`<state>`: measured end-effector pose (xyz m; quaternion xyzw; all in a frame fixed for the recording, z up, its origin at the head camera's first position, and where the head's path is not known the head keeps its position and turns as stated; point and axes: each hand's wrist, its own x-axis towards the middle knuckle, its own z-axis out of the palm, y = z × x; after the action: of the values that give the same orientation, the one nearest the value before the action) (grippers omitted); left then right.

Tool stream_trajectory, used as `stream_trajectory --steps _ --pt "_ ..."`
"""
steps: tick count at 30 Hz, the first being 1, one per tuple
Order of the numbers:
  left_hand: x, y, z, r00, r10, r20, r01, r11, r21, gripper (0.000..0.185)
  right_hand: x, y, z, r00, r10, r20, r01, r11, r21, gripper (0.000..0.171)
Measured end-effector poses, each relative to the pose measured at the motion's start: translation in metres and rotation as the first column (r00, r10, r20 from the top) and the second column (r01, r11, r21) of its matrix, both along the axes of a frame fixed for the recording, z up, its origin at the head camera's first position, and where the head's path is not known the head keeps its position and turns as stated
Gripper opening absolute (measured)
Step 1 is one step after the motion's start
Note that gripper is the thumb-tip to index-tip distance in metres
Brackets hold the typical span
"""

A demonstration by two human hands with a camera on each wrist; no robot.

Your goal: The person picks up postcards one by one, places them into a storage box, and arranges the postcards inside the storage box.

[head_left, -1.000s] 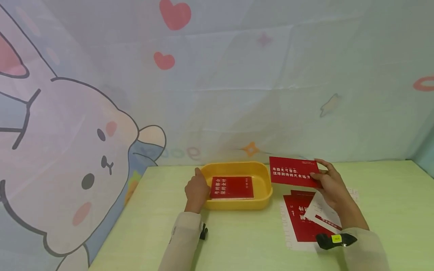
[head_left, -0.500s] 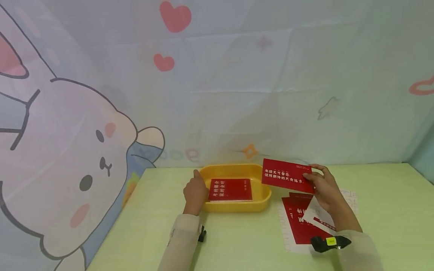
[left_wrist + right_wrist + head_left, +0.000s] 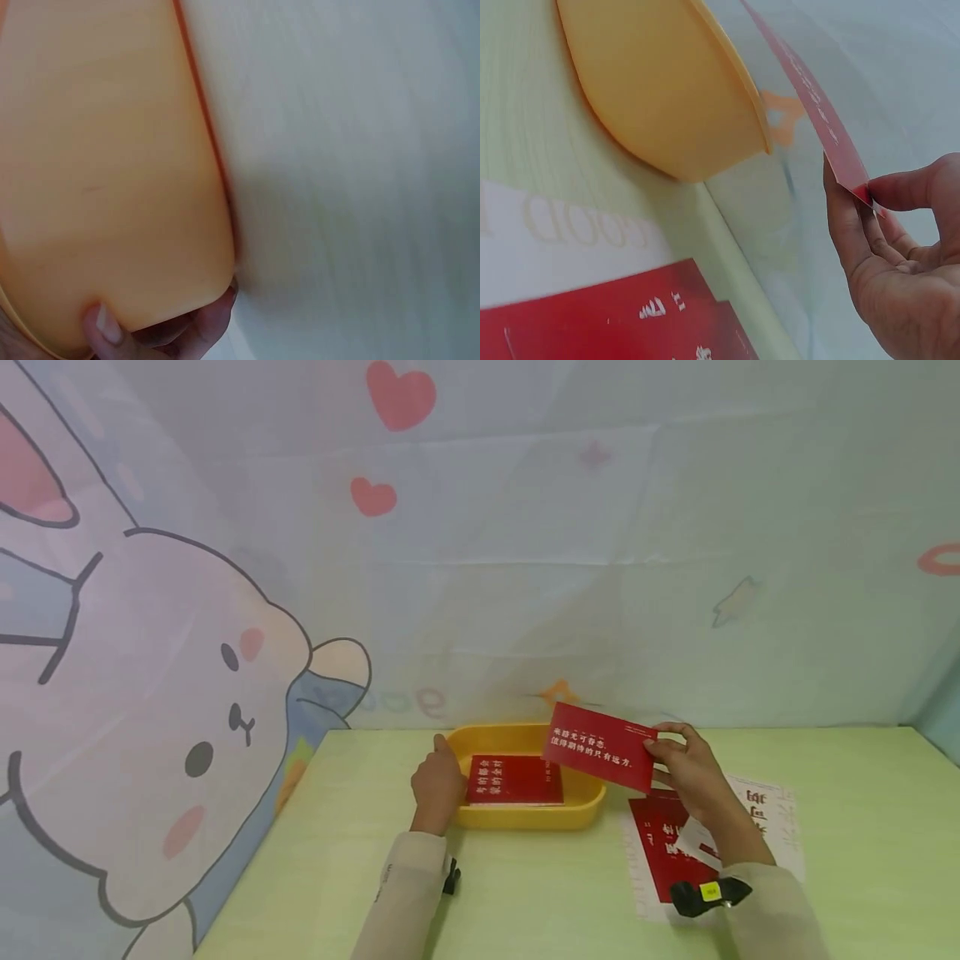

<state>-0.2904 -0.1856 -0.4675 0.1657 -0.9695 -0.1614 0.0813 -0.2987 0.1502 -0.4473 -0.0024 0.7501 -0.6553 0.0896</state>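
Observation:
A yellow plastic basin (image 3: 517, 817) sits near the table's back edge, and my left hand (image 3: 437, 783) grips its left end. In the left wrist view the thumb (image 3: 105, 327) presses the basin's wall while other fingers curl below it. My right hand (image 3: 693, 770) pinches one red card (image 3: 600, 746) with white writing by its right end, thumb against fingers. That card is tilted above the basin's right part and covers some of its rim. Inside the basin lie red cards (image 3: 513, 779), stacked, with a pale edge showing underneath.
Right of the basin, beneath my right forearm, more red cards (image 3: 660, 847) and white cards (image 3: 772, 814) overlap on the pale green table (image 3: 540, 893). A printed cloth backdrop (image 3: 525, 527) hangs behind the table.
My right hand has carried the red card leftward, from beside the basin to above its right part. The left hand keeps its grip on the basin, which stays in place.

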Motion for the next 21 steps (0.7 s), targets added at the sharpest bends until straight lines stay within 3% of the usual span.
stream_trajectory --steps 9,21 --pt "-0.005 0.003 0.003 0.999 0.015 0.051 -0.016 1.0 0.013 0.05 -0.003 -0.02 0.013 0.998 0.043 -0.05 -0.04 0.997 0.059 0.055" --pt "-0.007 0.005 0.002 0.999 0.023 0.048 -0.024 0.999 0.024 0.053 -0.011 -0.052 0.019 0.979 0.14 -0.145 -0.113 0.977 0.179 0.047"
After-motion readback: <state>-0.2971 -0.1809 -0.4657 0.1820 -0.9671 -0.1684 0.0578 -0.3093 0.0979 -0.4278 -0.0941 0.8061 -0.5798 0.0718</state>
